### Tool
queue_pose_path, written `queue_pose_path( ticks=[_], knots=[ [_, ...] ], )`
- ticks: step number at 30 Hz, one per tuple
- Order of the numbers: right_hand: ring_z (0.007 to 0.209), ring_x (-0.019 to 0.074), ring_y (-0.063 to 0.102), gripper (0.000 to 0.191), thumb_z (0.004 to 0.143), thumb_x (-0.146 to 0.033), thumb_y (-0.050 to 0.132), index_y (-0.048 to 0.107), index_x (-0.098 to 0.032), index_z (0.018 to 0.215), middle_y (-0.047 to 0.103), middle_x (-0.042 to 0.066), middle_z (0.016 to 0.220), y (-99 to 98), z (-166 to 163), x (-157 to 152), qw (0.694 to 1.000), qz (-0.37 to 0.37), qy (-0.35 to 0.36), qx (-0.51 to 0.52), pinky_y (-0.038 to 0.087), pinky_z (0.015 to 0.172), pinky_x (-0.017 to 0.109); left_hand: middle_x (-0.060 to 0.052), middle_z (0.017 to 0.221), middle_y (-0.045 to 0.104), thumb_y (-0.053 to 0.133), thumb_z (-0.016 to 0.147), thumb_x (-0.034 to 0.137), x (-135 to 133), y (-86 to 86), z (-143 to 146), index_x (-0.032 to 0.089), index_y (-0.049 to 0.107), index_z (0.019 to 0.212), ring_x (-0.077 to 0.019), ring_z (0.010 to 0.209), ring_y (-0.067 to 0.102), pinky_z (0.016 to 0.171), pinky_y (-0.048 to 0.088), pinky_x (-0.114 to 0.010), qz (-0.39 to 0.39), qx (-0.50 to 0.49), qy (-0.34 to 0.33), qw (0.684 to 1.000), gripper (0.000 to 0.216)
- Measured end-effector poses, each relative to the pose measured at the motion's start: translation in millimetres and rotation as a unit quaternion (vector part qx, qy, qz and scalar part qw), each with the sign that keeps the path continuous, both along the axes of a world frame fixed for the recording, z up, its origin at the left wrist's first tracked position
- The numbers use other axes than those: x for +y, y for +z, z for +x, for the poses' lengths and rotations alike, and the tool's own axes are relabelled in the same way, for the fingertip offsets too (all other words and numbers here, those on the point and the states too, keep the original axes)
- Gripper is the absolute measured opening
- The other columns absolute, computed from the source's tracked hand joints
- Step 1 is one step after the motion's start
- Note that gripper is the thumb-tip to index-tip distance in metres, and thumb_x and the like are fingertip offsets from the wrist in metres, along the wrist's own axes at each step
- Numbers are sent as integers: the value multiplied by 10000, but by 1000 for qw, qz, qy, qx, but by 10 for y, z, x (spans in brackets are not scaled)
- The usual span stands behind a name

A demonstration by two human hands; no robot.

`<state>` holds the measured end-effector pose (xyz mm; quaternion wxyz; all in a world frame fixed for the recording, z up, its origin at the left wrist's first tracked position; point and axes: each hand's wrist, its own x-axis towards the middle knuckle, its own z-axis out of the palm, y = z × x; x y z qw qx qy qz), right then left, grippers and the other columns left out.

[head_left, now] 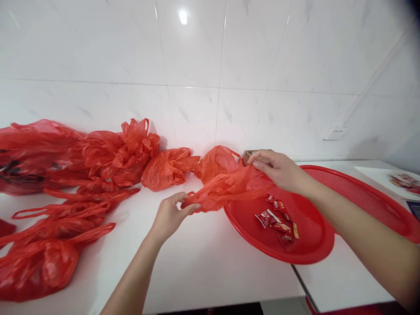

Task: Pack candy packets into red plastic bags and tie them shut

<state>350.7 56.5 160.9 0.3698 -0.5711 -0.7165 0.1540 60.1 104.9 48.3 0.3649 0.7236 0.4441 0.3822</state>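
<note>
A thin red plastic bag [216,192] is stretched between my two hands above the table. My left hand [170,214] pinches its left end between thumb and fingers. At the upper right, my right hand [275,168] grips the other end near the handles. The bag looks flat and slack, and its right part overlaps the rim of a round red plastic basket [243,238]. Inside that basket lie several small wrapped snacks [278,225], below my right forearm.
Filled red bags [42,267] crowd the table's left side, with more bags [121,153] along the tiled wall. A second red basket [364,201] stands at right, near printed packets [407,181]. A small box [248,155] shows behind my right hand. A seam [303,282] divides the tabletops.
</note>
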Motion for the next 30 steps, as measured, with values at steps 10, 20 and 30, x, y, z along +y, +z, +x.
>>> queue_pose_path(
  ticks=[10, 20, 30],
  knots=[
    [752, 183, 552, 223, 926, -214, 419, 630, -236, 997, 613, 27, 840, -19, -292, -420, 979, 37, -33, -198, 401, 660, 310, 53, 763, 519, 656, 804, 445, -575, -103, -645, 271, 425, 1281, -149, 737, 549, 766, 470, -292, 9, 2, 78, 997, 558],
    [750, 184, 577, 217, 836, -36, 420, 594, -147, 902, 643, 69, 842, -1137, -1479, -534, 957, -20, 94, -273, 380, 609, 281, 31, 663, 467, 565, 887, 407, -996, -193, -546, 205, 576, 744, -137, 640, 458, 638, 383, -247, 43, 76, 26, 996, 248],
    [913, 190, 542, 164, 810, -102, 492, 616, -176, 887, 670, 38, 940, -1713, -1804, -176, 969, 17, 138, -206, 376, 794, 292, 55, 652, 358, 517, 884, 295, -1114, -677, -765, 210, 569, 852, -126, 631, 434, 656, 402, -240, -40, 30, 63, 997, 104]
  ],
)
